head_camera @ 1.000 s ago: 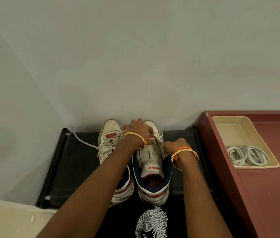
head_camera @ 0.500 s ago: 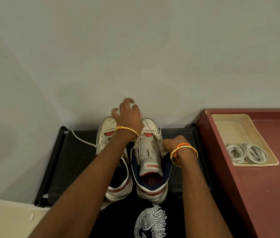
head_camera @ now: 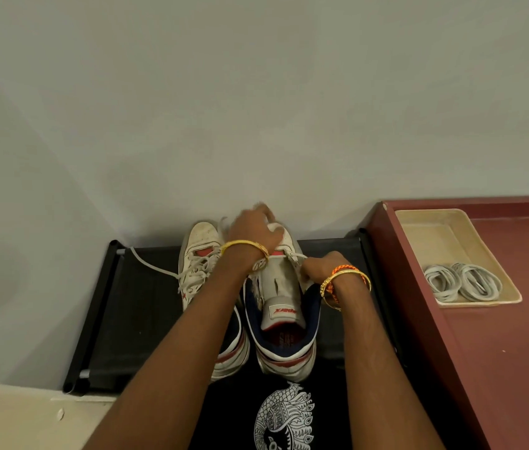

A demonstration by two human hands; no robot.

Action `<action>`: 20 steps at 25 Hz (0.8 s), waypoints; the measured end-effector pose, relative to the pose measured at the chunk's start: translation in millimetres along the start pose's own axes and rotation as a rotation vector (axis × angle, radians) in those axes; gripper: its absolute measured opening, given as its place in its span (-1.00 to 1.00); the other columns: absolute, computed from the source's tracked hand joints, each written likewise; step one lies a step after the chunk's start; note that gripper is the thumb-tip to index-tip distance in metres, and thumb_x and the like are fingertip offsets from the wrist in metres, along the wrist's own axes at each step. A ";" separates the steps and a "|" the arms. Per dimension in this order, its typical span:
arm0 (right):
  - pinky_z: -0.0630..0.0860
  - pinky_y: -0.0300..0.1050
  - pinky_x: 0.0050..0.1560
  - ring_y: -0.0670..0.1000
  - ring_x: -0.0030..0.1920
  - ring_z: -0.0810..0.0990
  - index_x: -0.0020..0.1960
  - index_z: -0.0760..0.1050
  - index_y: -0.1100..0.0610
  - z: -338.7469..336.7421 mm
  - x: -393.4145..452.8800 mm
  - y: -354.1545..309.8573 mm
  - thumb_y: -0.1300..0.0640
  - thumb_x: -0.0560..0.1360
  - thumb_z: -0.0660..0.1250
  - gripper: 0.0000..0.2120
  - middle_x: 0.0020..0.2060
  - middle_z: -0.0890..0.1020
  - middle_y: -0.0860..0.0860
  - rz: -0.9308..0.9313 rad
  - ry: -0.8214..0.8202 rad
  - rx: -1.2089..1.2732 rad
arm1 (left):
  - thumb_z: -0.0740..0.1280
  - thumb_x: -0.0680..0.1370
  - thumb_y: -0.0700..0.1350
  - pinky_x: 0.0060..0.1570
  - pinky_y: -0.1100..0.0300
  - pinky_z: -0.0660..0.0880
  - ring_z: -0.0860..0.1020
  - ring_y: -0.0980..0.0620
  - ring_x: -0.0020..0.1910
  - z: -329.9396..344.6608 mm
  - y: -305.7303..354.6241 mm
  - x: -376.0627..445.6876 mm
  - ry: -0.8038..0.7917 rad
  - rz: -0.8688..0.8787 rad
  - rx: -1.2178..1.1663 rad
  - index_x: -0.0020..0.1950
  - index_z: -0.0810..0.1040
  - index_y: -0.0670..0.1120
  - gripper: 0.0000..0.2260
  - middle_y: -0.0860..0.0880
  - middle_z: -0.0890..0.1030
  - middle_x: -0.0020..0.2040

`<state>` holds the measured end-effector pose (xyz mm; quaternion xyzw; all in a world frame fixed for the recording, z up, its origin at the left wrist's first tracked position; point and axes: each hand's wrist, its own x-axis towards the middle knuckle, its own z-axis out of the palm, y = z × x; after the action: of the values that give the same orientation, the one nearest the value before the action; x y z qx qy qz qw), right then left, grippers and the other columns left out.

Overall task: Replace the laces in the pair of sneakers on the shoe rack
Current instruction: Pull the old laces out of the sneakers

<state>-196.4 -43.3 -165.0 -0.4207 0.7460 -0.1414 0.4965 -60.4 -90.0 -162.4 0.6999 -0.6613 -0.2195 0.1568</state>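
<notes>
Presently, two white sneakers stand side by side on the black shoe rack (head_camera: 146,319), toes toward its rear edge by the wall. The left sneaker (head_camera: 196,264) remains laced, one lace end (head_camera: 152,266) trailing toward the rack's rear left corner. The right sneaker (head_camera: 284,323) has its tongue exposed and eyelets largely bare. The left hand (head_camera: 255,230) is over the right sneaker's toe, blurred — fingers curled, though whether they pinch a lace cannot be told. The right hand (head_camera: 320,266) is at the right eyelet row, fingers curled in a pinch on the upper there. On the maroon cabinet beside the rack's right edge, a beige tray (head_camera: 432,235) holds two coiled white laces (head_camera: 462,282) at its near end.
</notes>
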 end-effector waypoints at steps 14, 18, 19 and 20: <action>0.50 -0.09 -0.26 0.05 -0.29 0.48 0.17 0.46 0.32 -1.9 4.5 -2.7 0.15 0.47 0.31 -0.66 -0.14 0.52 0.16 0.020 -0.026 -0.009 | 0.25 0.48 -0.31 0.10 0.15 0.29 0.44 -0.06 0.11 -6.9 -2.0 1.1 0.420 -0.136 -0.326 -0.14 0.50 -0.09 -0.87 -0.06 0.30 0.20; 0.46 -0.11 -0.31 0.03 -0.31 0.47 0.08 0.44 0.28 -2.2 3.5 -1.7 0.16 0.47 0.30 -0.75 -0.27 0.47 0.11 0.022 -0.032 -0.020 | 0.12 0.55 -0.35 -0.06 0.28 0.48 0.55 -0.05 -0.02 -50.3 -4.0 13.2 0.582 -0.110 -0.841 -0.18 0.30 -0.04 -0.78 -0.07 0.49 0.01; 0.42 -0.14 -0.37 0.02 -0.31 0.47 0.06 0.45 0.28 -1.6 2.7 -2.4 0.16 0.48 0.30 -0.78 -0.28 0.47 0.10 0.018 -0.033 -0.029 | 0.13 0.56 -0.30 -0.01 0.19 0.50 0.57 -0.07 -0.01 -54.2 -3.3 15.7 0.500 -0.065 -0.778 -0.18 0.34 -0.04 -0.81 -0.06 0.55 -0.04; 0.39 -0.16 -0.41 0.01 -0.32 0.47 0.03 0.45 0.27 -0.5 3.2 -2.4 0.16 0.48 0.29 -0.79 -0.29 0.47 0.10 0.012 -0.033 -0.038 | 0.17 0.56 -0.24 0.05 0.12 0.49 0.57 -0.09 0.01 -51.7 -2.6 17.2 0.386 -0.035 -0.654 -0.16 0.41 -0.04 -0.86 -0.05 0.58 -0.07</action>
<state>-196.2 -47.4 -165.2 -0.4277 0.7428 -0.1174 0.5015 -31.1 -110.5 -121.3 0.6527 -0.5024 -0.2855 0.4900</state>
